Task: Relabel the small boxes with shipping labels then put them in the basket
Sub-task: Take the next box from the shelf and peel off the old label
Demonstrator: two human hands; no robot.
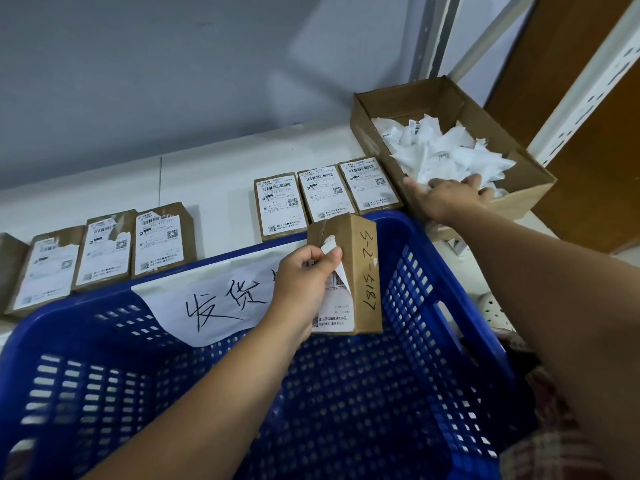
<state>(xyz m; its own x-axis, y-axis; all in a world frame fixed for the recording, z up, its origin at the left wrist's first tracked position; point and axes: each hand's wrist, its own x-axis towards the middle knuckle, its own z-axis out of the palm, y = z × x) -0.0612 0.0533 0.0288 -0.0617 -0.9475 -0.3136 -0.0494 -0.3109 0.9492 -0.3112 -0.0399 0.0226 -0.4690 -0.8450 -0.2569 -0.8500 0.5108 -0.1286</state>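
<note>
Head view: our left hand [304,280] grasps a small box [365,268] upright, fingers curled round its near face and thumb on the lifted corner of its white label [337,306], which is peeled and curling at the top. We hold this box above the far rim of the blue basket [412,230], at about 1 o'clock from the basket's middle. A number is handwritten down its brown side. Our right hand [446,197] reaches to 2 o'clock, released, with its fingers spread on the white paper scraps [446,150] heaped in an open cardboard tray [363,133]. On the white counter [214,181] beyond the basket, three labelled boxes [325,194] lie side by side at 12 o'clock, touching one another. At 10 o'clock three torn-label boxes [104,249] lie in a row. A paper sign [214,299] with handwritten characters hangs over the basket's far rim, at 9 o'clock of the held box.
</note>
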